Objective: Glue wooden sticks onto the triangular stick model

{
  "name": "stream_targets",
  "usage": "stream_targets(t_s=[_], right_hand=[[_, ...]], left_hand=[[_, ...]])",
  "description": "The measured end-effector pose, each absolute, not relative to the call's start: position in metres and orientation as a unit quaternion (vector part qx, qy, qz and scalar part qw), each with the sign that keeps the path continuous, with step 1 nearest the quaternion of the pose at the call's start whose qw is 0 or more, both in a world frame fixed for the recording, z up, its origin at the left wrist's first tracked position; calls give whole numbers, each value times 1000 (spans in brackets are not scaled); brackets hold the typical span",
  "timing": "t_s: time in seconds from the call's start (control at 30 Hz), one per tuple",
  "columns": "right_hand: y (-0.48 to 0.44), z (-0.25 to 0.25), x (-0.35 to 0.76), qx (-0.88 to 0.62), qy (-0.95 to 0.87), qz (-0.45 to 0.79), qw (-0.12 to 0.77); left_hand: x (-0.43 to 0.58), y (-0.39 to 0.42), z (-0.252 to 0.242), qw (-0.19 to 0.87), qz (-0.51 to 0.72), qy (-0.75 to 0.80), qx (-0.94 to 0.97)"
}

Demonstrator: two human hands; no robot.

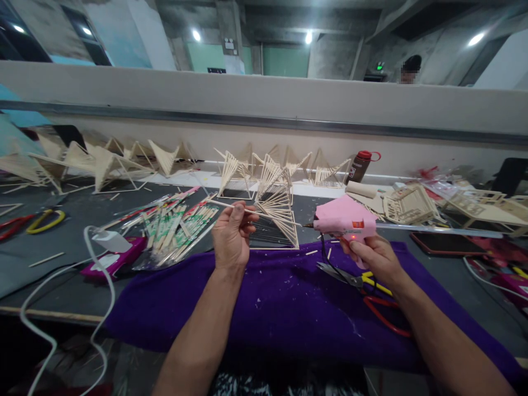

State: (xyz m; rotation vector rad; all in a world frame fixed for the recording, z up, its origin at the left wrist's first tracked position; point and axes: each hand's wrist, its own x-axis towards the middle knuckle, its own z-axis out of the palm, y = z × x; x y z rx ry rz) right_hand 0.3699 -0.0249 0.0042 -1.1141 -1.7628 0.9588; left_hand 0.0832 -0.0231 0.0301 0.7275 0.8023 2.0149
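My left hand (231,234) pinches a thin wooden stick (264,214) that runs from my fingers rightward. My right hand (376,257) grips a pink hot glue gun (344,218), its nozzle pointing left and meeting the far end of the stick. Just behind the stick stands a fan-shaped model of glued sticks (278,217) on the dark table. A purple cloth (280,297) lies under both forearms, speckled with white bits.
A pile of wrapped chopsticks (177,225) lies left of my hand. Scissors (342,275) and red-handled cutters (383,316) rest on the cloth. Finished stick models (103,162) line the back wall, with a brown bottle (359,165). A white cable (53,308) loops at left; a phone (445,243) lies at right.
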Motion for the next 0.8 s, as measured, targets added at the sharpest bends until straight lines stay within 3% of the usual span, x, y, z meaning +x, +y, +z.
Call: stream_targets(t_s=[0.8], right_hand=[[-25,5,368,-448,-698,385,404]], left_hand=[[83,-22,29,416,797,327,293]])
